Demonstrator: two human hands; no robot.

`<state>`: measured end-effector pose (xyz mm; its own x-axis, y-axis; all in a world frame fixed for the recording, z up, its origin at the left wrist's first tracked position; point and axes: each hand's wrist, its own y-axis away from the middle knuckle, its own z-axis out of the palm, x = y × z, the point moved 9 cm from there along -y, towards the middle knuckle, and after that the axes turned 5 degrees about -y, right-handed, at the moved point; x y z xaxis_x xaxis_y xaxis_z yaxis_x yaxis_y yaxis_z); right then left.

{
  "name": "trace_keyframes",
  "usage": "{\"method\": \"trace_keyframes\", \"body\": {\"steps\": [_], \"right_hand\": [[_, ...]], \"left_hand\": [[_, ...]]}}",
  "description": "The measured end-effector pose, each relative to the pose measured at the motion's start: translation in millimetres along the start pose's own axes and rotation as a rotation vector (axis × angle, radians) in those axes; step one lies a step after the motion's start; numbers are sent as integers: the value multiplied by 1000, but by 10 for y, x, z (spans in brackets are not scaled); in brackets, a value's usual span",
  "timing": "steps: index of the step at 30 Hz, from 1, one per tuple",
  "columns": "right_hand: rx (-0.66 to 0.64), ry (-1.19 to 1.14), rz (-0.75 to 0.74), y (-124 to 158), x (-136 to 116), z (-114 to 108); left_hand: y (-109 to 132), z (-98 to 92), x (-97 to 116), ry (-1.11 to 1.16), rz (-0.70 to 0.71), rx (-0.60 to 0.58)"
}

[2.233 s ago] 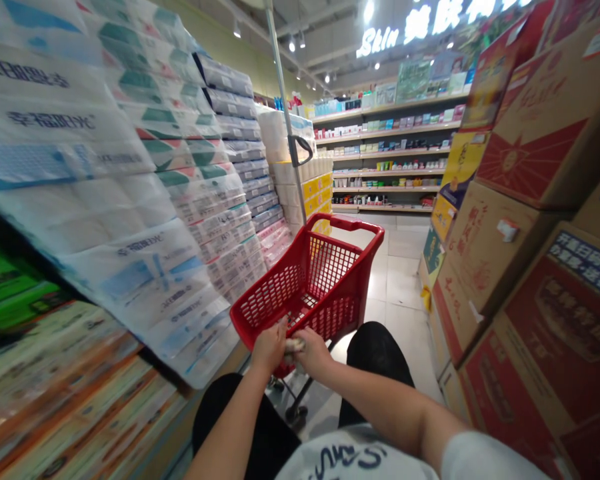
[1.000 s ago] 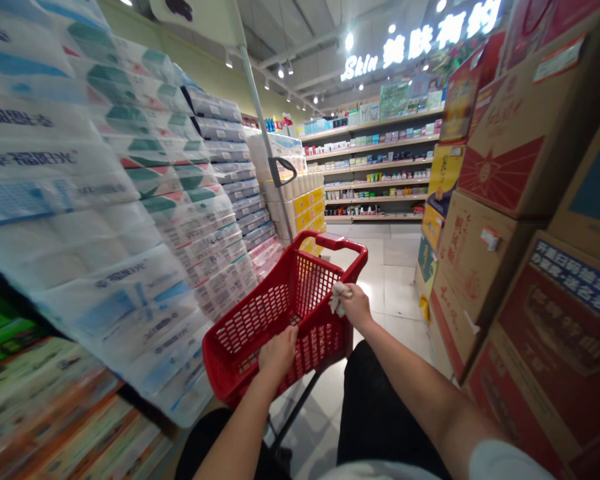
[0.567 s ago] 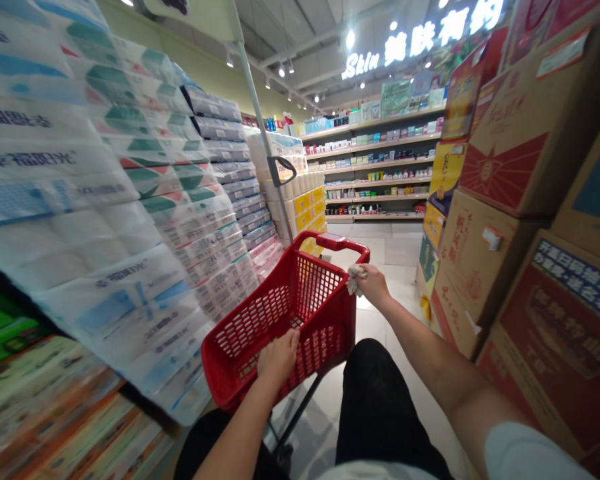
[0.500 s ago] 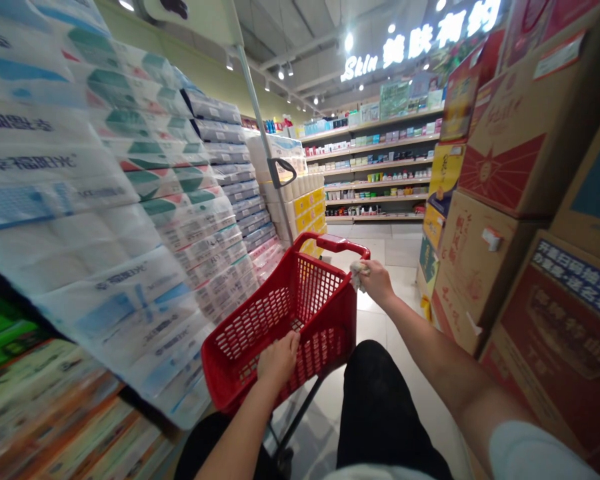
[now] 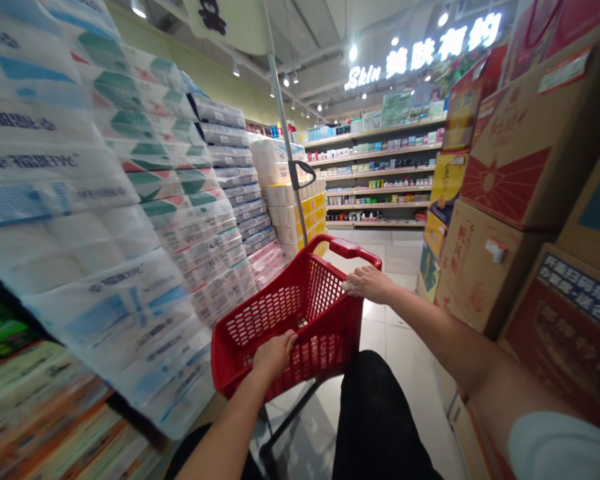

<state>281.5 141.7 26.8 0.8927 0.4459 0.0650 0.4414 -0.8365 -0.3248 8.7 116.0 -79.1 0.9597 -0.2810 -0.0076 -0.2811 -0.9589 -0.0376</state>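
A red plastic shopping cart basket [image 5: 329, 360] with perforated walls stands tilted in front of me, and no goods show inside. My left hand [image 5: 274, 353] is closed over its near rim. Against the same rim, close to the handle end, my right hand [image 5: 373, 284] presses a pale, crumpled cloth [image 5: 349, 286]. Most of the cloth is hidden under my fingers. The red handle [image 5: 347, 249] runs across the far end, beyond my right hand. A metal pole [image 5: 283, 110] rises behind the cart.
Tall stacks of wrapped tissue packs [image 5: 105, 227] line the left side. Cardboard cartons [image 5: 510, 147] are piled close by my right arm. White floor tiles [image 5: 395, 333] run between them towards shelves of small packaged goods [image 5: 380, 167]. My knee [image 5: 375, 393] is beside the cart.
My right hand has moved with the cloth from the handle's corner down and left onto the near rim. My left hand keeps its grip. The view has shifted slightly, so the cart appears further right.
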Motion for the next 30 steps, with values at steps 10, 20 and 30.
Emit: {"method": "trace_keyframes", "body": {"steps": [10, 20, 30], "right_hand": [[36, 68, 137, -132, -77, 84], [86, 74, 260, -257, -562, 116], [-183, -201, 27, -616, -1247, -10]], "left_hand": [[-151, 79, -196, -48, -221, 359], [117, 254, -97, -29, -165, 254], [101, -210, 219, 383, 7, 361]]}}
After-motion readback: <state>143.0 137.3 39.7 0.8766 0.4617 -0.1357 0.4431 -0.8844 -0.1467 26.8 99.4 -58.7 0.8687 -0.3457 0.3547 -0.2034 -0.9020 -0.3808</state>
